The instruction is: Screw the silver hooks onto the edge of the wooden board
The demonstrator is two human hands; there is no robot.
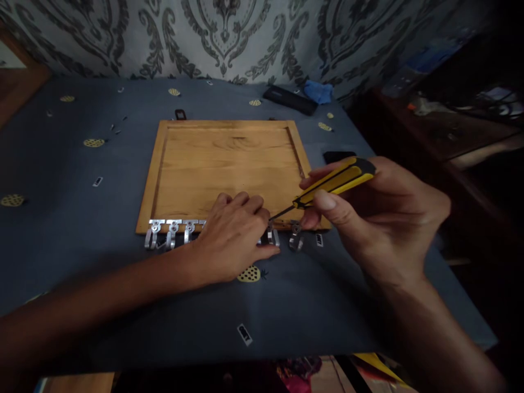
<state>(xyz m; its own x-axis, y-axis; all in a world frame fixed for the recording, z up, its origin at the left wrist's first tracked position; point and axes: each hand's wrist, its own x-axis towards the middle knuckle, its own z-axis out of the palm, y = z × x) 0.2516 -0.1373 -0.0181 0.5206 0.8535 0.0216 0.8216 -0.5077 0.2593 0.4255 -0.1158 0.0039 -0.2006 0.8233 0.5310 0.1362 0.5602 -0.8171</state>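
Note:
A wooden board (229, 169) with a raised frame lies flat. Along its near edge sits a row of silver metal hooks (172, 232). My left hand (237, 234) rests over the middle of that edge, fingers curled, thumb and forefinger around a metal hook (271, 236); it hides some of the row. Held in my right hand (380, 218) is a yellow and black screwdriver (335, 183), slanting down to the left. Its tip meets the top of the hook beside my left forefinger. One more hook (295, 237) sits to the right, just under my right fingertips.
A blue cloth with pineapple prints (82, 229) covers the table. At the back lie a black case (290, 100) and a blue rag (318, 91). Small screws (113, 126) are scattered at left. A black object (339, 156) lies right of the board. A patterned curtain hangs behind.

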